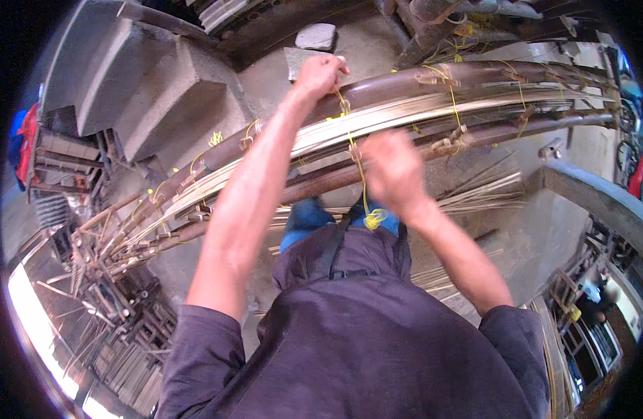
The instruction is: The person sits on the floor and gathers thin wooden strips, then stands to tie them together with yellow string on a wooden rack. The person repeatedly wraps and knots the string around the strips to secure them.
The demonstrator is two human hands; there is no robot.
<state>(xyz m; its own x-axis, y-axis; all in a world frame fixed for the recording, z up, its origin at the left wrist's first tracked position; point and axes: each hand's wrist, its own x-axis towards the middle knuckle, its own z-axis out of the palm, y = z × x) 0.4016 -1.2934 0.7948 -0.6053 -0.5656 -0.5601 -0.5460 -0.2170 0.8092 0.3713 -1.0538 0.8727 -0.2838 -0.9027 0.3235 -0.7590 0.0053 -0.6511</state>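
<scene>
Above the person's lap, a long frame of brown poles (405,80) and pale split strips (419,112) runs across the view, its long axis sloping from lower left to upper right and bending with the lens. Yellow cord (362,183) crosses the frame from the far pole toward the body and ends in a small bunch just above the blue trousers (304,218).

Reaching up and away, the left hand (320,73) is curled closed, its fingers pinched on the upper end of the yellow cord at the far pole. Nearer the body, the right hand (393,171) lies over the near pole (321,183) beside the cord; it is blurred, the fingers seem loosely bent, and whether it grips cord or pole cannot be told.

More yellow ties sit at the joints along the poles. Loose pale strips (485,192) lie fanned beneath the frame on the right. Grey concrete steps (161,91) rise at the upper left, and a dark purple shirt (363,335) fills the lower middle
</scene>
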